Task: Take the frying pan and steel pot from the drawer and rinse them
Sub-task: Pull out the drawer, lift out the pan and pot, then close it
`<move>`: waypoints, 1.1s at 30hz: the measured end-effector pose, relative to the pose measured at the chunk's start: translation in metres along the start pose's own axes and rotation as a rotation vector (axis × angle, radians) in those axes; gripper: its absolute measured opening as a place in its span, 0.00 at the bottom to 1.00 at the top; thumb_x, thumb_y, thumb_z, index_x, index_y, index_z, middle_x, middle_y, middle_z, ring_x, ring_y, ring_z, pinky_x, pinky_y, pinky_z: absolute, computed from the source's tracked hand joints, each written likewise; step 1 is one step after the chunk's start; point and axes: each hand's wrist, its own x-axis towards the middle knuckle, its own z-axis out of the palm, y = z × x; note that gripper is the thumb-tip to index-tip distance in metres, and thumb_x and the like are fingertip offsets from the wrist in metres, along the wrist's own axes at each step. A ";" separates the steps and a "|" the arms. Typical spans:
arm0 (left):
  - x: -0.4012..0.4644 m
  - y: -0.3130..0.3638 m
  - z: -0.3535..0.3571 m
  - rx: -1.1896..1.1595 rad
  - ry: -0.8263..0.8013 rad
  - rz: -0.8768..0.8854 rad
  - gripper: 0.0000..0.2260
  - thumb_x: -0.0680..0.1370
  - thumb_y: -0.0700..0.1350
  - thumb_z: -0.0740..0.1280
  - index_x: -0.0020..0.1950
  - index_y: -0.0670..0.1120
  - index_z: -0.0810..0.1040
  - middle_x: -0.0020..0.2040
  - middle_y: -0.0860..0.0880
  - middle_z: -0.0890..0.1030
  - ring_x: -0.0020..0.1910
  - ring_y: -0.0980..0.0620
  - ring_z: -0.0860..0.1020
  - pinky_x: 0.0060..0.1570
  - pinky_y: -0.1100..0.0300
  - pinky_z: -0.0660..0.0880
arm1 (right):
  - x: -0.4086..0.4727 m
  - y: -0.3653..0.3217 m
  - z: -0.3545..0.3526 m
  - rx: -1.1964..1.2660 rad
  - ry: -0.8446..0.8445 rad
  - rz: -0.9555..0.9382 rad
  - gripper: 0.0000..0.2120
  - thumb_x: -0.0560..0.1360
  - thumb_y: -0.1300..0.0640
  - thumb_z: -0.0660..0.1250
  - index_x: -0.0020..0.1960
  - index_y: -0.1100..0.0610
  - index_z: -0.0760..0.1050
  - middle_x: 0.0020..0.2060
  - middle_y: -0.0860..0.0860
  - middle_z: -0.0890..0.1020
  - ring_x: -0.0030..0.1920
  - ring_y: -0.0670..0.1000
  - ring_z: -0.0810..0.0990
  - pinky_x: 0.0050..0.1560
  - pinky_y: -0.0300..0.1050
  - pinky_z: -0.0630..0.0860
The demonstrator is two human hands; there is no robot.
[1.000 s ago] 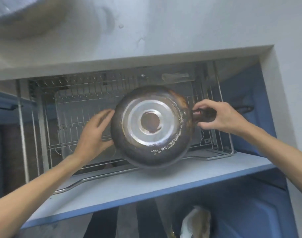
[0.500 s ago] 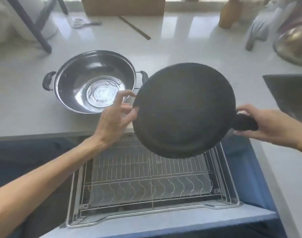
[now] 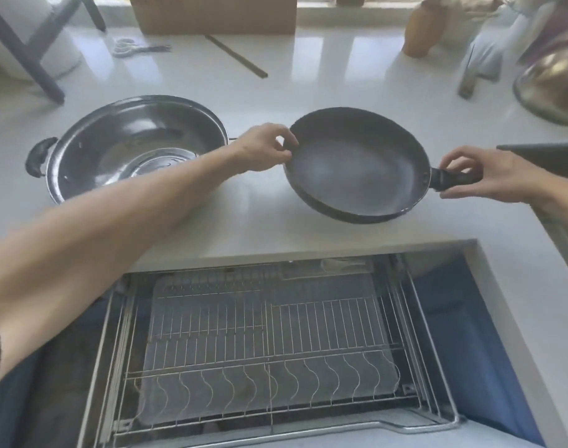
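Note:
The dark frying pan is upright over the white countertop, right of centre. My right hand grips its black handle. My left hand pinches the pan's left rim. The steel pot, with black side handles, sits on the counter to the left, with nothing inside. Below, the drawer stands pulled out, showing only its wire dish rack.
The sink's dark edge shows at the right. At the back of the counter are scissors, a cardboard box, a dark stick, a brown jar and a metal bowl. Blue cabinet fronts flank the drawer.
The pan came up out of the drawer, was turned from bottom-up to upright, and moved over the counter. My left hand shifted from its side to pinching the rim.

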 end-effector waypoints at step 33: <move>-0.464 -0.054 0.106 -0.123 0.272 -0.266 0.17 0.76 0.66 0.50 0.61 0.70 0.70 0.59 0.68 0.76 0.58 0.69 0.75 0.57 0.77 0.65 | -0.348 -0.065 0.210 0.561 0.253 0.114 0.16 0.68 0.64 0.74 0.43 0.42 0.80 0.35 0.44 0.85 0.38 0.44 0.83 0.46 0.30 0.75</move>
